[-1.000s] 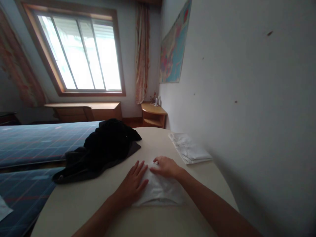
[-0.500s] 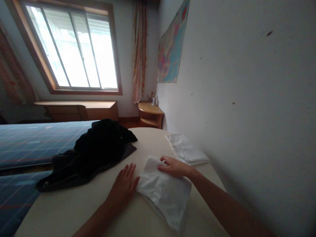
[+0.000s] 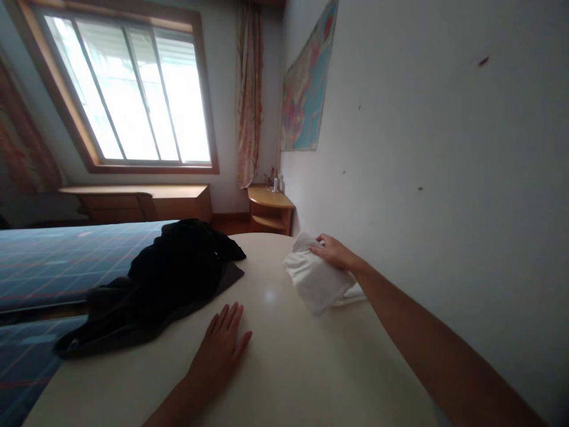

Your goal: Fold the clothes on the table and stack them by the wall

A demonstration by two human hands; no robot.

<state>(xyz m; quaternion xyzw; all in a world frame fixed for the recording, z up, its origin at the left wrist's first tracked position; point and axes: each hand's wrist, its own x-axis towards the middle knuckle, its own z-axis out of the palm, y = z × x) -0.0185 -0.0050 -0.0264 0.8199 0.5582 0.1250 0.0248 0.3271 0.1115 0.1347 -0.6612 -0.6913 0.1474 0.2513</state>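
My right hand (image 3: 334, 252) grips a folded white cloth garment (image 3: 313, 276) by its upper part, near the wall side of the pale table (image 3: 275, 367). Its exact kind does not show. Beneath it lies another folded white garment (image 3: 351, 295), mostly covered now, with only its near edge showing. My left hand (image 3: 224, 335) rests flat on the tabletop with its fingers stretched out, holding nothing. Just beyond that hand is a heap of black clothing (image 3: 178, 276), spread over the table's left edge.
A bed with a blue plaid cover (image 3: 80, 255) adjoins the table on the left. The white wall (image 3: 435, 237) runs close along the right side. Farther back stand a wooden desk (image 3: 178, 191) and a small corner shelf (image 3: 271, 198), below the window and curtain.
My right hand has carried the white garment away from me and to the right, onto the other folded one. My left hand has stayed nearly in place on the table.
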